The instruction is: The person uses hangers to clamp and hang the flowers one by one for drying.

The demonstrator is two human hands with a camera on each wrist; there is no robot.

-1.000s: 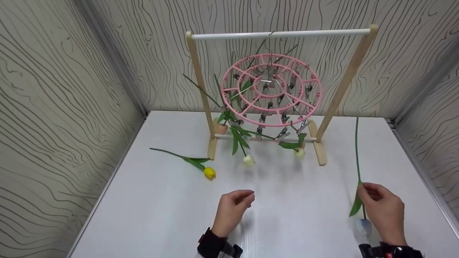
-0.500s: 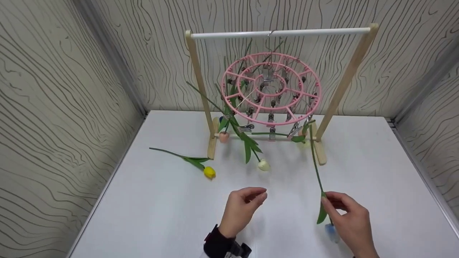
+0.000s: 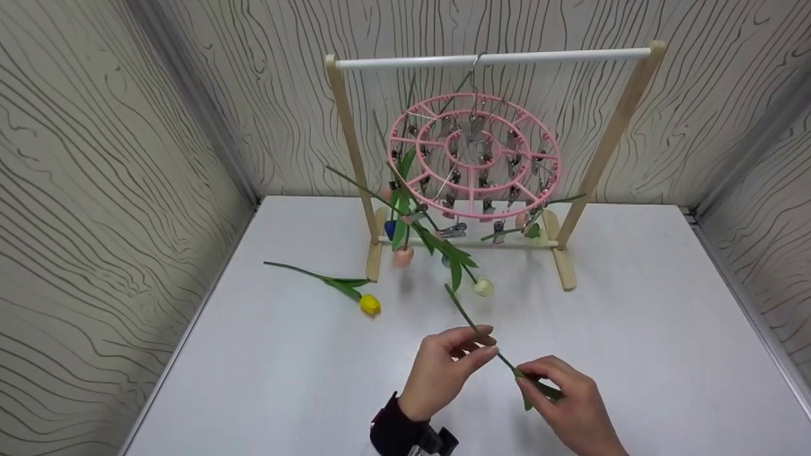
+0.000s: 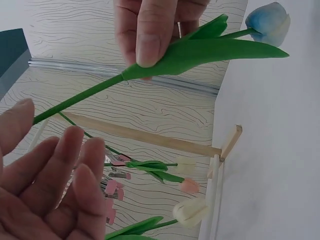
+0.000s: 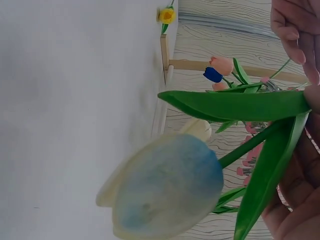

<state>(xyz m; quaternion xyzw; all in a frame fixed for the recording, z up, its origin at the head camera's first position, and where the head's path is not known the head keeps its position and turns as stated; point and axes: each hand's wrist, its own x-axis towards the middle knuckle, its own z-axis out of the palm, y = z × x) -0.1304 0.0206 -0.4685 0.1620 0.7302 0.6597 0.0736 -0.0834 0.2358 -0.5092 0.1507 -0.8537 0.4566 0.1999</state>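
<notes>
My right hand (image 3: 573, 399) pinches a tulip (image 5: 170, 185) with a white and pale blue head, thumb and fingers on the stem where the leaves begin. Its green stem (image 4: 82, 100) points up and left, toward the rack. My left hand (image 3: 443, 367) is at the stem's upper part, thumb and fingers on either side, with a gap between them in the left wrist view. Beyond the hands, a round pink clip hanger (image 3: 472, 190) with metal clips hangs from a rack. Clipped to it are several tulips, among them a white one (image 3: 483, 287), a peach one (image 3: 403, 256) and a dark blue one (image 3: 390, 229).
The rack has wooden legs (image 3: 608, 136) and a white top bar (image 3: 412, 63). On the white table (image 3: 266, 380), left of the rack, lies a yellow tulip (image 3: 370, 305). Patterned walls (image 3: 253, 82) enclose the table at the back and sides.
My right hand has carried the blue-white tulip left from the table's right side, its stem now tilting leftward. My left hand has moved slightly right to the stem. The hanger has turned, shifting its tulips.
</notes>
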